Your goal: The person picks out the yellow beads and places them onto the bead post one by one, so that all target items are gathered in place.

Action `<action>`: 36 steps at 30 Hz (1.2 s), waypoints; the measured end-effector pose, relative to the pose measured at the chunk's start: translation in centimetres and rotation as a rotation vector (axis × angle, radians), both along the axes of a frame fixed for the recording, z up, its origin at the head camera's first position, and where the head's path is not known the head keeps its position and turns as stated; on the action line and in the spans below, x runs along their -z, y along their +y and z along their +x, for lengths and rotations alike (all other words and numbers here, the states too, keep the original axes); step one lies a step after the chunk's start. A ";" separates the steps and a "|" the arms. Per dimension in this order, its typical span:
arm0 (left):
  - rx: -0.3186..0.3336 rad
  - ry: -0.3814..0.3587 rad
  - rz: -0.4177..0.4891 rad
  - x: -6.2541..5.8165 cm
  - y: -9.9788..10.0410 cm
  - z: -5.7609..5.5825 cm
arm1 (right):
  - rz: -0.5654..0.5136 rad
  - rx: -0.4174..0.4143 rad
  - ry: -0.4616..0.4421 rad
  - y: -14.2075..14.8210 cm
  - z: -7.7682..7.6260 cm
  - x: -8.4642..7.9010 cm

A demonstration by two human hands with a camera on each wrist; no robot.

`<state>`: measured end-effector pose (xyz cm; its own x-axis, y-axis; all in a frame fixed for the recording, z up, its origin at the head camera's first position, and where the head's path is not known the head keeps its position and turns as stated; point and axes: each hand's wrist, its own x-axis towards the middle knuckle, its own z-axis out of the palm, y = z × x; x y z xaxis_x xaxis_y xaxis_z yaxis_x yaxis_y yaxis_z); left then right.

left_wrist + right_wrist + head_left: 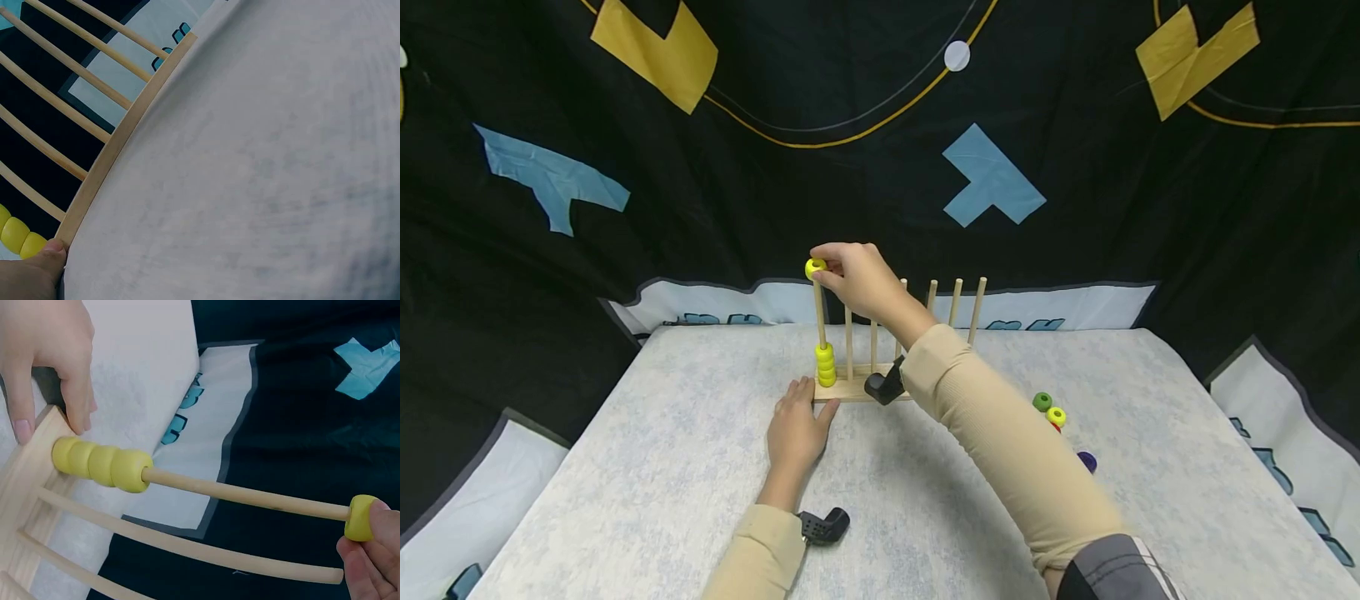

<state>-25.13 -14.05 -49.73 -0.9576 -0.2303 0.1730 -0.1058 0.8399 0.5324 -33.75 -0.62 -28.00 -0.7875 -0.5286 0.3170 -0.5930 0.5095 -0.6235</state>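
Pale tabletop [625,467] bears a crosswise rack [857,393], pegs [849,342] upright.

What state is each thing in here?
Right hand: pinching held bead.
Held bead: yellow, at leftmost peg's tip.
Stack: four yellow beads, low on that peg.
Other pegs: bare where visible.
Rack: upright on table.
Left hand: touching rack's left end.
Loose beads: on table, at least one partly hidden.
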 end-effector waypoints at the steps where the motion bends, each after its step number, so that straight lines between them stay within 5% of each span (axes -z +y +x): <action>1: 0.001 0.000 0.002 0.0 0.0 0.0 | 0.001 0.001 0.003 -0.1 0.0 0.1; 20: 0.000 -0.012 0.003 -0.1 0.2 -0.1 | -0.020 -0.031 0.049 0.8 0.5 0.8; 36: -0.002 -0.017 0.001 -0.2 0.2 -0.1 | -0.165 -0.076 0.002 4.2 3.8 2.8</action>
<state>-25.18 -13.85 -49.55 -0.9599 -0.2327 0.1565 -0.1168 0.8391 0.5314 -29.96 3.56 -30.79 -0.7467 -0.5269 0.4060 -0.6273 0.3545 -0.6935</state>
